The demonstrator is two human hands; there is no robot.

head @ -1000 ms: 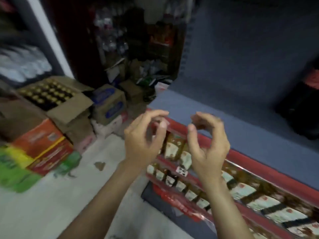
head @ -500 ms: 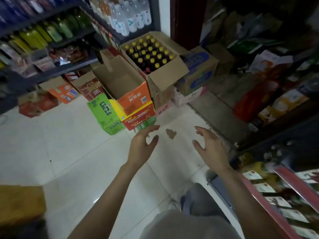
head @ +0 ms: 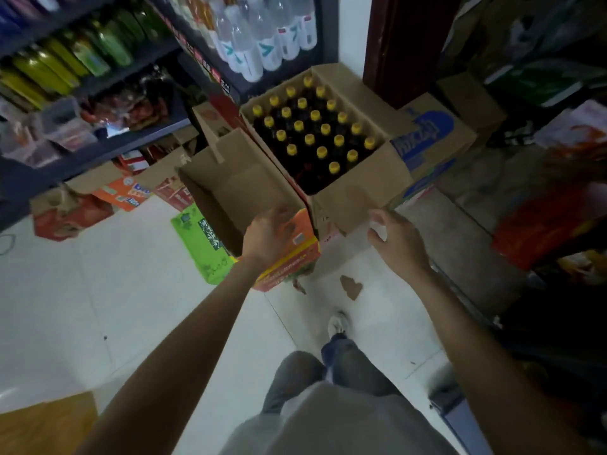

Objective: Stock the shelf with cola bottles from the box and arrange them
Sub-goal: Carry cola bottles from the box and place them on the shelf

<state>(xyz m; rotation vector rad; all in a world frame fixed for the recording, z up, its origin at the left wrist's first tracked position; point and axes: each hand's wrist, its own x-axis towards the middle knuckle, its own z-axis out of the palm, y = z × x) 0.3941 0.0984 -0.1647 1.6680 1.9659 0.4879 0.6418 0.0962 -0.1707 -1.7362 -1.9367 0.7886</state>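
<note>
An open cardboard box (head: 358, 195) stands on the floor ahead, packed with several dark cola bottles (head: 312, 133) with yellow caps. Its near corner holds a gap without a bottle. My left hand (head: 267, 234) reaches forward with relaxed fingers, in front of the near wall of an empty orange box (head: 295, 254). My right hand (head: 395, 239) is stretched out just short of the cola box's near flap, fingers loosely extended. Neither hand holds anything. The shelf I was facing is out of sight.
A green carton (head: 202, 244) lies left of the orange box. A blue-printed carton (head: 430, 142) sits right of the cola box. Shelves with green and clear bottles (head: 256, 37) rise at the back left. Dark shelving (head: 558, 192) lines the right. My legs and a shoe (head: 338, 323) are below.
I have turned away from the shelf toward the boxes on the floor. Both hands have opened and moved forward to the boxes, which now lie much closer.
</note>
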